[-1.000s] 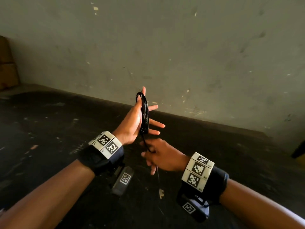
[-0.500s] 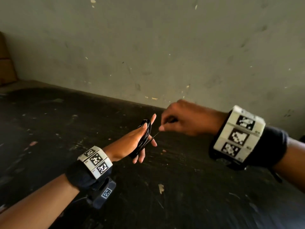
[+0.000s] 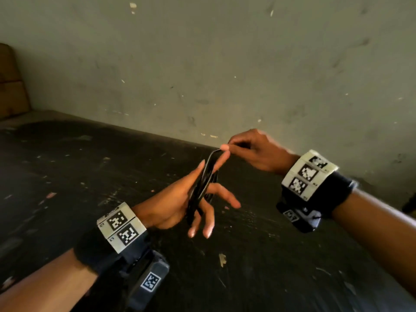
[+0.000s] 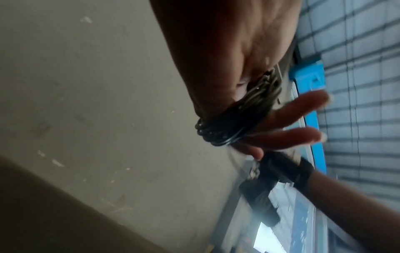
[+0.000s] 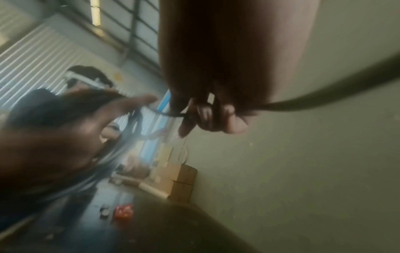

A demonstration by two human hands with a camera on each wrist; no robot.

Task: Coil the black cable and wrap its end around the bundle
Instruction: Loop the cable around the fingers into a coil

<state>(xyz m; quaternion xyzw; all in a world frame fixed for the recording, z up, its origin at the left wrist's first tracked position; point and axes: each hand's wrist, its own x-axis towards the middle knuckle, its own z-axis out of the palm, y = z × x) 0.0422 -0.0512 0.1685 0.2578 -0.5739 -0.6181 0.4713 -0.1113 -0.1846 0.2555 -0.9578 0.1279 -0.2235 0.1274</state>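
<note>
The black cable (image 3: 201, 188) is coiled in several loops around my left hand (image 3: 175, 206), running between thumb and fingers. The fingers (image 3: 225, 197) are straight and spread; the coil (image 4: 227, 126) crosses their base in the left wrist view. My right hand (image 3: 252, 152) is up and to the right, just past the left fingertips. It pinches the cable's free end (image 3: 219, 150) at the top of the coil. In the blurred right wrist view, the thin cable (image 5: 173, 113) runs from the right hand's curled fingers (image 5: 216, 118) toward the left hand (image 5: 65, 128).
Below my hands is a dark scuffed surface (image 3: 90, 176) with a small pale scrap (image 3: 222, 258). A grey wall (image 3: 202, 64) stands close behind. Cardboard boxes (image 3: 11, 86) sit at the far left. A person (image 5: 86, 80) is in the background of the right wrist view.
My right hand has come up from below the left hand to its right, then over the fingertips, carrying the cable end. The left hand has spread its fingers.
</note>
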